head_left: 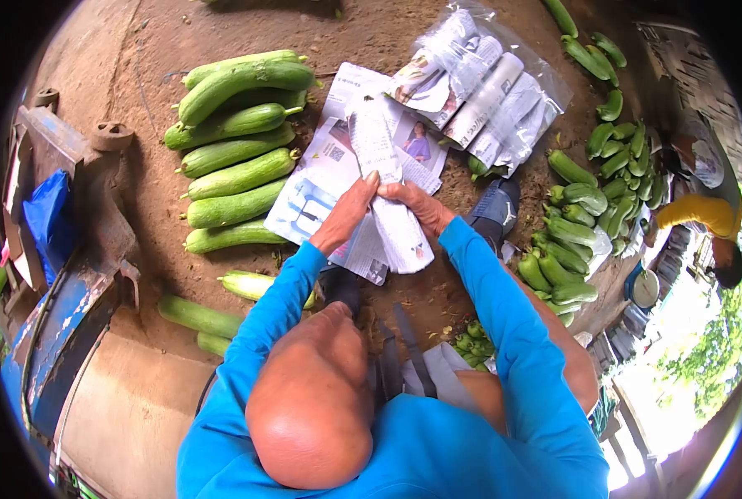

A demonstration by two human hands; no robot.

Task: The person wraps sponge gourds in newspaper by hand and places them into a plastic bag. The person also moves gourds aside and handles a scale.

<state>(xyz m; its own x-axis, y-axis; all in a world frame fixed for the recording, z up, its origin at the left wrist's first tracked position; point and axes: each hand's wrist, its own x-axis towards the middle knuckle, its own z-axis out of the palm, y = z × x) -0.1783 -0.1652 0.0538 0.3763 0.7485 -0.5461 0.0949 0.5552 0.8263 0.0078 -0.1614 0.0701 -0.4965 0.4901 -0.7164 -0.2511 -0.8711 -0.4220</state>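
Observation:
A long newspaper roll [398, 237] lies at the middle, over flat newspaper sheets [304, 187] on the ground. My left hand [348, 213] is closed on its left side, with the thumb on top. From the right, my right hand [421, 205] also grips it, and the two thumbs nearly meet. What the paper encloses is hidden. Left of the sheets, several long green gourds [242, 175] are laid in a row. Beyond the roll sits a clear plastic bag [546, 83] with several newspaper-wrapped rolls [483, 98] inside.
Several smaller green gourds [566, 241] are heaped at the right, near a person in a yellow sleeve [699, 216]. A rusty blue metal frame [46, 312] stands at the left. More gourds [196, 316] lie by my left arm. My shoe [496, 208] is beside my right hand.

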